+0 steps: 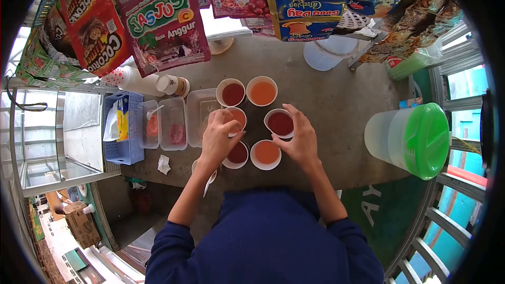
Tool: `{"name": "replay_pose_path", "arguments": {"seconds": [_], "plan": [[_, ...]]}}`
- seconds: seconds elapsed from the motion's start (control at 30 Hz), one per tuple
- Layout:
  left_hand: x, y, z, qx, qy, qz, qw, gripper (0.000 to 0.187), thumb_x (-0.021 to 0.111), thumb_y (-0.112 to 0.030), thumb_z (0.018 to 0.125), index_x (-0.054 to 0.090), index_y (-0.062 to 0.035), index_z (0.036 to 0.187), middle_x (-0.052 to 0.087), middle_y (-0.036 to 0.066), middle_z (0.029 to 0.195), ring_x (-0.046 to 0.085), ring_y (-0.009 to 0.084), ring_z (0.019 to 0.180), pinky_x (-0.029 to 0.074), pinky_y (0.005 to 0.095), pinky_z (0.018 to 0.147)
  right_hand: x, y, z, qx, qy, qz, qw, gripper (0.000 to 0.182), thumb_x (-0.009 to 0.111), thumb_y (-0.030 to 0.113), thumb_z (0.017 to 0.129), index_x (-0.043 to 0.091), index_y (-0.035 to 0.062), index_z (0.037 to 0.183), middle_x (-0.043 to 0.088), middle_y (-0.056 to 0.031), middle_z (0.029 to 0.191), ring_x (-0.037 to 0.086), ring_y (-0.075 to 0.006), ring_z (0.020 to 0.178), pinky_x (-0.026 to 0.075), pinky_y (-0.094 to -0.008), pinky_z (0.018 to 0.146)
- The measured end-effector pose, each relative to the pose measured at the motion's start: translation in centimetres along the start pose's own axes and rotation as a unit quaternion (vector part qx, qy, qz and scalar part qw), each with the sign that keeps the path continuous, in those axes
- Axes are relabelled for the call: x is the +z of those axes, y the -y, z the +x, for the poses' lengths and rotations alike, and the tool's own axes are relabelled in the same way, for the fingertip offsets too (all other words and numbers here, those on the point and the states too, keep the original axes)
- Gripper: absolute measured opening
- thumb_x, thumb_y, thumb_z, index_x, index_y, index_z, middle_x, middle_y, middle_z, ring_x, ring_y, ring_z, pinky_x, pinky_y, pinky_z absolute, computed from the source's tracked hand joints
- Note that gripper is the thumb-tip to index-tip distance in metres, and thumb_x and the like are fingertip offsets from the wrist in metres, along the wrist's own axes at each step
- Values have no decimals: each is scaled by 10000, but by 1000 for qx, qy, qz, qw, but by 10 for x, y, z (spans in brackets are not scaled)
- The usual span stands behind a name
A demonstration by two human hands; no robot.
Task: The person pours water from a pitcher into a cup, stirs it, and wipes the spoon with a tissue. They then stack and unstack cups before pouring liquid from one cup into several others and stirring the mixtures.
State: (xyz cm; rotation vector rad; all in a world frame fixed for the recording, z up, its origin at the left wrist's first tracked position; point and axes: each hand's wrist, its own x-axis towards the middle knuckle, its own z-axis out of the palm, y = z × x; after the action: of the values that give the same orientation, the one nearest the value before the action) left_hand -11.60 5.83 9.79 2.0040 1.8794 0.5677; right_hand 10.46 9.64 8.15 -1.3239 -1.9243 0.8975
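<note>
Several paper cups of drink stand in two columns on the grey tabletop. My left hand (218, 135) has its fingers curled at the left rim of the middle-left cup of orange drink (238, 118), covering part of it. My right hand (299, 139) grips the middle-right cup of dark red drink (280, 123), thumb at the near side and fingers at the far right. Behind are a dark red cup (233, 94) and an orange cup (263, 93). Nearer me stand another dark red cup (238, 155), partly behind my left hand, and an orange cup (266, 153).
Clear plastic tubs (173, 131), one with a spoon, and a blue basket (126, 152) stand left. A green-lidded container (405, 139) is at right. Drink sachets (163, 26) hang overhead. Stacked paper cups (139, 82) lie back left; a crumpled tissue (163, 164) sits near the edge.
</note>
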Motion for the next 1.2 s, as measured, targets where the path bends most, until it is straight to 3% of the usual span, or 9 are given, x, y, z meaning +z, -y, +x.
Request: {"name": "replay_pose_path", "arguments": {"seconds": [0.2,0.4,1.2], "plan": [[0,-4,-1,-9,-2,-7,1000,143,752,-160,704,666,-63,765,560,112,1056,506,317,1071,445,409,875,0,0,-1,7,8,6,1000,710,754,181,659,424,136,1286,559,-111,1154,543,-310,1056,462,-406,877],[3,-4,-2,2,-13,5,1000,142,748,-158,709,667,-62,775,560,112,1060,505,321,1069,446,412,870,-1,4,1,1,0,-2,1000,690,750,162,642,445,107,1259,575,-135,1125,578,-313,1021,471,-401,874],[1,5,-5,15,-19,4,1000,161,715,-109,685,634,-63,817,508,138,1093,479,328,1068,444,419,858,19,9,15,-23,32,9,999,727,739,160,646,401,155,1290,570,-104,1091,560,-314,981,489,-425,801]]}}
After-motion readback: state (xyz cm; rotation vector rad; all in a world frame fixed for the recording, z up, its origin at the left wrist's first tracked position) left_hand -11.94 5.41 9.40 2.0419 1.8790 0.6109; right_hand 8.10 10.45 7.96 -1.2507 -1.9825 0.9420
